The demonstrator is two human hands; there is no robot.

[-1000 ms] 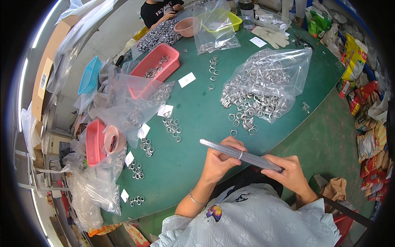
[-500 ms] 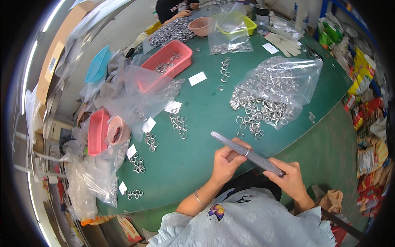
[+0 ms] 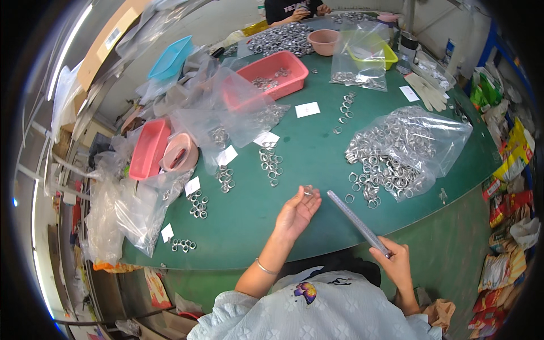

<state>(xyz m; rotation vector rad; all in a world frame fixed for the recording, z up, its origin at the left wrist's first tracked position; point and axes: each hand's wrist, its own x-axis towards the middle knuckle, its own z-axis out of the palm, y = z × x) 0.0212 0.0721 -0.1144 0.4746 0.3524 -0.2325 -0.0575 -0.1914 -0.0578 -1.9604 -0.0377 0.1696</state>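
Spanning most of the view: a wide green counter (image 3: 317,164) carried everything, its front edge curving toward the person.
Big bag: a clear plastic bag full of small silver metal rings (image 3: 405,147) lay at the right of the counter, rings spilling from its mouth toward the front edge.
Crumpled bags: more clear plastic bags (image 3: 226,116) lay heaped at the left half, partly over the trays.
Long tray: a pink rectangular plastic tray (image 3: 272,76) sat at the back, holding a few rings.
Side tray: a second pink tray (image 3: 148,148) stood near the left edge, with a round pink bowl (image 3: 180,153) just beside it.
Rod: a long grey tapered metal rod (image 3: 356,221) slanted from the right hand up toward the loose rings, its tip above the counter.
Left hand: the left hand (image 3: 296,211) was held palm up over the counter, fingers loosely curled, with one small silver ring (image 3: 308,190) pinched at the fingertips.
Right hand: the right hand (image 3: 394,262) was closed around the rod's lower end, off the front edge.
Ring piles: small groups of rings (image 3: 271,161) lay in clusters on the counter, each beside a white paper slip (image 3: 227,155).
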